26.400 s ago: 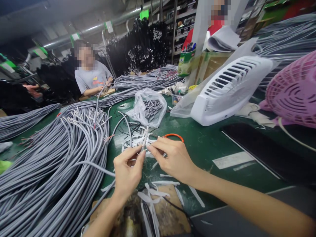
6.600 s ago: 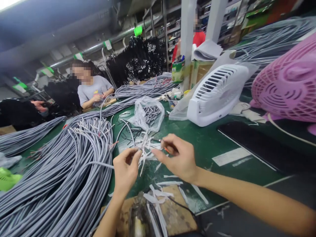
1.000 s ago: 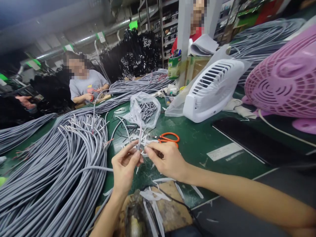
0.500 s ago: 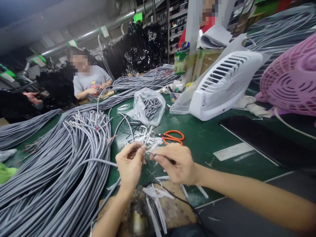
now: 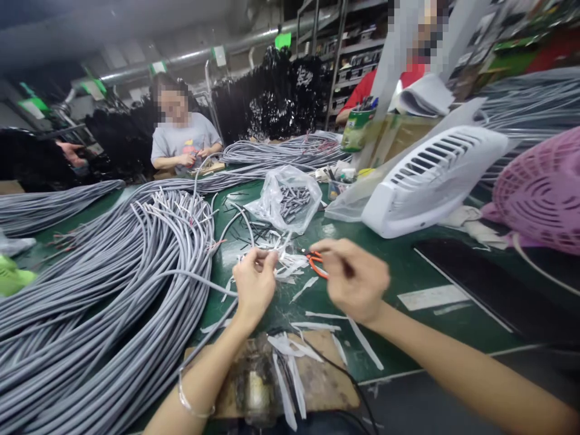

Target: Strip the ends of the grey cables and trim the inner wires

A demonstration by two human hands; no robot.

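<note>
My left hand (image 5: 256,281) is closed, fingers pinched round a grey cable (image 5: 199,279) that runs in from the big bundle on the left. A pale end pokes out beyond my fingertips. Motion smears my right hand (image 5: 356,278), which is raised to the right with bent fingers. It overlaps the orange-handled scissors (image 5: 318,266), hiding part of them; whether it touches them I cannot tell. Beyond my hands, a clear plastic bag (image 5: 267,196) holds short grey tube pieces (image 5: 294,202). White strips (image 5: 290,264) and dark thin scraps lie around the bag's near side.
The large grey cable bundle (image 5: 149,314) covers the left of the green table (image 5: 385,329). A white fan (image 5: 435,181), a pink fan (image 5: 539,187) and a black flat panel (image 5: 462,284) stand or lie right. A brown board (image 5: 321,386) is nearest me. A co-worker (image 5: 185,139) sits opposite.
My right hand has moved away from my left hand, to the right and over the scissors. My left hand still pinches the cable. The whole view has shifted slightly.
</note>
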